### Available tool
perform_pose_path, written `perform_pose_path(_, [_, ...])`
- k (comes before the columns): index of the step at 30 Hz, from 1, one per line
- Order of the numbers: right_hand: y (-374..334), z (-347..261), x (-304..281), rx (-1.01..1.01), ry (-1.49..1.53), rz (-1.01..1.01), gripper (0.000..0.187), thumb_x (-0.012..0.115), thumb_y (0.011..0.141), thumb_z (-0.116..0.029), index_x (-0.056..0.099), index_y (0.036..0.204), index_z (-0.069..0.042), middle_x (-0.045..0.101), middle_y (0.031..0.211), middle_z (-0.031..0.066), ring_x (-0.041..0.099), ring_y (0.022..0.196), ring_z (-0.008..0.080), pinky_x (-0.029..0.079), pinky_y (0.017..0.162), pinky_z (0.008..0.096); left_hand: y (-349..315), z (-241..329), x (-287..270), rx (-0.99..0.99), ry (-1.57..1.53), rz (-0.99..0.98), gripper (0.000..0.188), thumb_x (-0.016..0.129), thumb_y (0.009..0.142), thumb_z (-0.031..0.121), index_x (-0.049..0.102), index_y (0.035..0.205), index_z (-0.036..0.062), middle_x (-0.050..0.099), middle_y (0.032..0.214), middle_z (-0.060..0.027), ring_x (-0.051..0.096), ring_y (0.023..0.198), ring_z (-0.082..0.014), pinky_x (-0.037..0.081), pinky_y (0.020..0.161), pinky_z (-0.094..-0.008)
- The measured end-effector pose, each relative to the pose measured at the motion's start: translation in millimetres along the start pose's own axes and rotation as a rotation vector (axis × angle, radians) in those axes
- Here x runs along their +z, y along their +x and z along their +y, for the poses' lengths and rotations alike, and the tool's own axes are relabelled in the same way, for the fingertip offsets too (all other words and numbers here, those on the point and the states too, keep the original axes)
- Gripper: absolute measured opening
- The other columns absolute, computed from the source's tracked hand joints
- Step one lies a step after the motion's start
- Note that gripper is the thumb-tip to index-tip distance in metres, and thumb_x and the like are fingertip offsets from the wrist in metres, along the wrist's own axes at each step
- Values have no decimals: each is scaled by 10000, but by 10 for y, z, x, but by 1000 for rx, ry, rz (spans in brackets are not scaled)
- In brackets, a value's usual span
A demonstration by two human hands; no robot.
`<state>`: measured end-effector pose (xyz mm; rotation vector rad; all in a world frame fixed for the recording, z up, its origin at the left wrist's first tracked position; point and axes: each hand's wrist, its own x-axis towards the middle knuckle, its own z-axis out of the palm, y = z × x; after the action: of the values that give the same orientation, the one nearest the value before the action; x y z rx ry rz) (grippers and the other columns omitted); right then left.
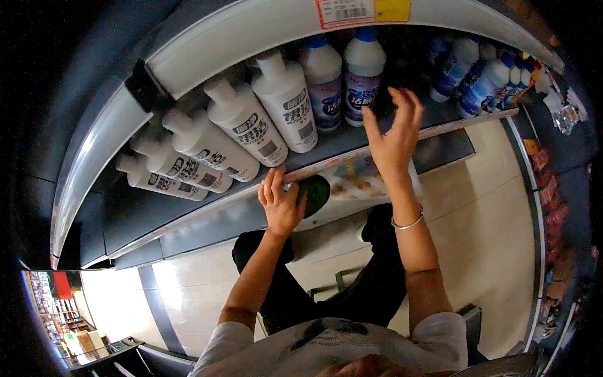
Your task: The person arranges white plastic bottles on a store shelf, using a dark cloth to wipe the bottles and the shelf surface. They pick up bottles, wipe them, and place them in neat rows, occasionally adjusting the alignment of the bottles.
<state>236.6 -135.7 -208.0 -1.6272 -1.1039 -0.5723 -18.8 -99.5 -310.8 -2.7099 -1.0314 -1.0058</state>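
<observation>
Beside a white bottle with a blue cap [365, 75], my right hand [396, 135] reaches over the shelf edge. Its fingers are curved and apart, with nothing between them. My left hand [281, 202] is at the front edge of the shelf [342, 155], below a tall white bottle [290, 107]. Its fingers lie close together over the edge and the thumb stands away from them. A dark green rounded shape [315, 193] shows behind that thumb; I cannot tell what it is. A second blue-capped bottle [322, 81] stands left of the first.
Several more white bottles [213, 151] line the shelf to the left. Blue-labelled bottles [483, 88] stand at its right end. A price tag [352, 12] hangs on the upper shelf's rim. Below is a pale box [370, 188]; packaged goods [546, 207] fill the far right rack.
</observation>
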Motion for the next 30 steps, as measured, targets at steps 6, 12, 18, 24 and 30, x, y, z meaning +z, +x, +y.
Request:
perform_pose_path(6, [758, -513, -126, -397, -214, 91, 414, 677, 825, -320, 587, 1133, -59, 531, 1194, 148, 483, 1101, 343, 366, 945, 442, -32, -23, -2, -1, -33, -2, 234, 718, 730, 238, 675, 899, 81, 388, 1403, -123, 300, 1335, -337, 219, 1079, -479])
perform_pose_path(12, [1151, -389, 211, -573, -325, -25, 508, 548, 859, -536, 647, 1145, -128, 565, 1254, 126, 446, 1182, 370, 244, 971, 572, -23, -49, 33, 9, -61, -9, 241, 724, 712, 254, 690, 865, 71, 387, 1408, -151, 308, 1327, -359, 224, 1081, -507])
perform_pose_path(18, [1141, -536, 227, -589, -467, -76, 586, 544, 815, -638, 672, 1105, -145, 583, 1237, 112, 452, 1191, 362, 219, 991, 563, -13, -39, -23, 5, -85, 5, 226, 717, 723, 229, 670, 879, 73, 389, 1412, -123, 312, 1337, -329, 246, 1084, -482])
perform_pose_path(24, [1162, -652, 81, -445, -427, -299, 637, 550, 862, -582, 522, 1315, -136, 386, 1435, 162, 315, 1330, 366, 191, 1086, 536, -43, -73, -12, 5, -127, -12, 251, 732, 693, 218, 680, 897, 82, 397, 1405, -136, 323, 1323, -357, 237, 1083, -504])
perform_pose_path(30, [1238, -381, 73, -458, -304, -374, 556, 618, 785, -603, 682, 1061, -126, 587, 1203, 132, 457, 1169, 374, 216, 1017, 546, -25, -43, -65, -12, -112, -24, 236, 726, 706, 221, 657, 887, 86, 383, 1420, -106, 297, 1353, -299, 233, 1092, -452])
